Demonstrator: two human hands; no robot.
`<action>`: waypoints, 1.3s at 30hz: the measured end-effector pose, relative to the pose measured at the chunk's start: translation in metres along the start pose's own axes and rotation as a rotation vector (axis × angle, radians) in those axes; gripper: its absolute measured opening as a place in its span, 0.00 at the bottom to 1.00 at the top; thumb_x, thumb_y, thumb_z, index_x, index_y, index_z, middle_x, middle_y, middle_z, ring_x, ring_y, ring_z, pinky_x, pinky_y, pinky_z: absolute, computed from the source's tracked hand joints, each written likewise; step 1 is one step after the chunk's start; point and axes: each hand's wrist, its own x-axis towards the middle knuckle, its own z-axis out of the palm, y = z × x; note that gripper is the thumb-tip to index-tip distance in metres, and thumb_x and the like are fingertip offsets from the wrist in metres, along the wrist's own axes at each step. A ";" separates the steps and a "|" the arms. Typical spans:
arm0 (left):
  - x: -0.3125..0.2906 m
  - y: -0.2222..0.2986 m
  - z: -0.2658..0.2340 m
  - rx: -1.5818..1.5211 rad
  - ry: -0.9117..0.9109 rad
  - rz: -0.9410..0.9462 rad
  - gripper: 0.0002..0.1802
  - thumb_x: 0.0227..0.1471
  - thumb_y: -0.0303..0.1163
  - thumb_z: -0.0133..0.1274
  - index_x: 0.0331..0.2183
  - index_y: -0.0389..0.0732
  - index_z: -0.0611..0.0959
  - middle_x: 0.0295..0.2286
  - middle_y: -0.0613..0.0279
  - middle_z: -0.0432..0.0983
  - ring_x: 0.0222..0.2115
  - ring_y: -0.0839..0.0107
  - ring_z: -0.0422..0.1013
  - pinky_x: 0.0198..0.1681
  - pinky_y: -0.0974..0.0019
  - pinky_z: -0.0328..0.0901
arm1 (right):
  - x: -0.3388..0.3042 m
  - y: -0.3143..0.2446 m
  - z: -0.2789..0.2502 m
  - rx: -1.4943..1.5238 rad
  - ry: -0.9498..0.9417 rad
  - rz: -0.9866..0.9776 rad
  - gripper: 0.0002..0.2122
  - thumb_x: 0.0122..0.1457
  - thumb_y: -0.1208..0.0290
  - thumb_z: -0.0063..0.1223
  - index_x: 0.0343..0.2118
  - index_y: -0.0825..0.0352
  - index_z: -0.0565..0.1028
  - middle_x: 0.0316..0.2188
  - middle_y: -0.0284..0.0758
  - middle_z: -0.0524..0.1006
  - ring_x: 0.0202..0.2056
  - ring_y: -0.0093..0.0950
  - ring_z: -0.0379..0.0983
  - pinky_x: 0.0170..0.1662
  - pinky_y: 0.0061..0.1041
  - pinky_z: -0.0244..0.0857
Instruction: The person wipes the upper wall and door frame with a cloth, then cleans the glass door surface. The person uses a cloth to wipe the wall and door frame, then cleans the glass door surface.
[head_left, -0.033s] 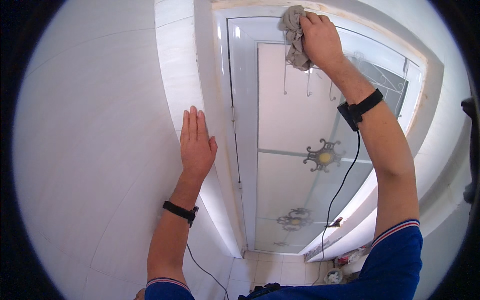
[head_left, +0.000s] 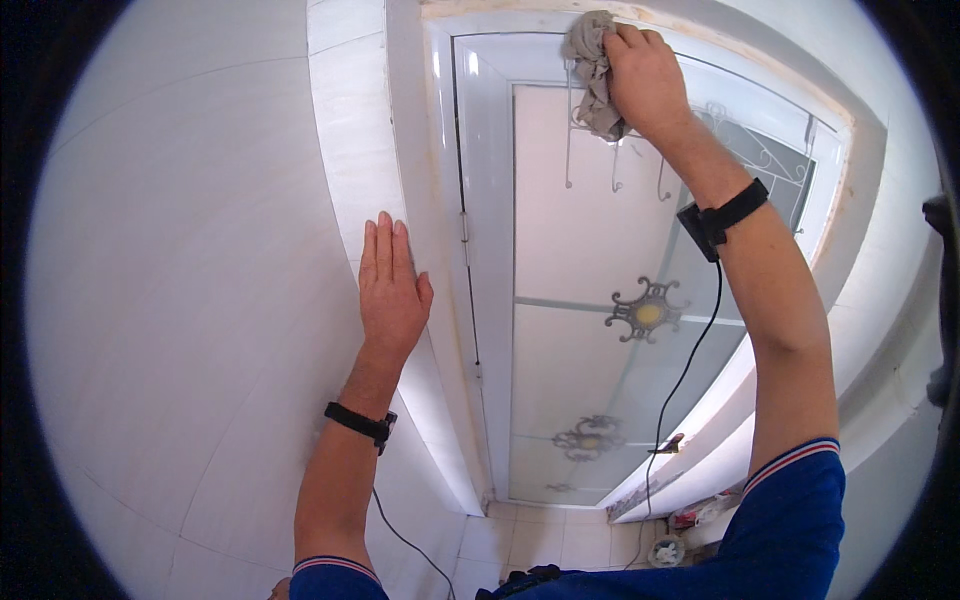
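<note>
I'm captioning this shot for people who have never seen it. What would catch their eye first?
First, the right hand raised to the top of the white door, pressing a crumpled grey rag against its upper frame. Next, the left hand laid flat, fingers together, on the white tiled wall left of the door. Then the ornate metal medallions on the door's frosted glass, centre and lower down.

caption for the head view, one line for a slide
Right hand presses a grey cloth to the top of a white door while the left hand rests flat on the tiled wall.
</note>
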 end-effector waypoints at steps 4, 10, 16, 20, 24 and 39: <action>-0.004 -0.002 0.002 0.018 -0.017 -0.020 0.49 0.52 0.20 0.60 0.71 0.29 0.57 0.73 0.38 0.46 0.74 0.40 0.45 0.75 0.44 0.50 | -0.010 0.017 -0.007 -0.006 -0.013 0.082 0.17 0.53 0.79 0.59 0.47 0.68 0.80 0.47 0.42 0.81 0.46 0.46 0.77 0.53 0.42 0.73; -0.004 0.000 -0.001 0.001 -0.017 -0.015 0.49 0.53 0.21 0.61 0.71 0.29 0.58 0.73 0.38 0.46 0.74 0.40 0.45 0.75 0.45 0.49 | -0.039 0.063 -0.019 -0.097 0.013 0.099 0.12 0.55 0.76 0.57 0.43 0.68 0.80 0.44 0.44 0.81 0.44 0.45 0.77 0.49 0.42 0.74; -0.005 0.004 -0.002 0.007 -0.006 -0.039 0.46 0.55 0.22 0.61 0.71 0.29 0.60 0.72 0.40 0.51 0.73 0.41 0.48 0.74 0.45 0.52 | -0.063 0.107 -0.033 -0.137 -0.057 0.169 0.17 0.55 0.79 0.56 0.48 0.70 0.79 0.47 0.46 0.81 0.45 0.48 0.77 0.50 0.44 0.73; -0.005 0.004 -0.003 0.018 -0.015 -0.029 0.46 0.56 0.22 0.60 0.71 0.29 0.60 0.72 0.40 0.50 0.74 0.41 0.47 0.74 0.46 0.51 | -0.071 0.123 -0.039 -0.136 -0.090 0.217 0.17 0.54 0.81 0.55 0.48 0.71 0.79 0.47 0.47 0.81 0.44 0.50 0.77 0.51 0.45 0.73; -0.005 0.003 -0.002 0.019 -0.008 -0.022 0.46 0.56 0.23 0.60 0.71 0.29 0.60 0.73 0.40 0.50 0.74 0.42 0.47 0.74 0.47 0.51 | -0.078 0.141 -0.042 -0.174 -0.139 0.268 0.14 0.54 0.80 0.55 0.45 0.71 0.78 0.46 0.48 0.81 0.44 0.51 0.77 0.51 0.46 0.73; -0.007 0.002 0.002 0.048 -0.011 -0.019 0.47 0.55 0.23 0.60 0.71 0.29 0.59 0.73 0.39 0.49 0.74 0.42 0.45 0.75 0.47 0.49 | -0.104 0.219 -0.066 -0.341 -0.343 0.453 0.13 0.62 0.74 0.53 0.47 0.69 0.81 0.47 0.46 0.83 0.47 0.50 0.80 0.54 0.45 0.75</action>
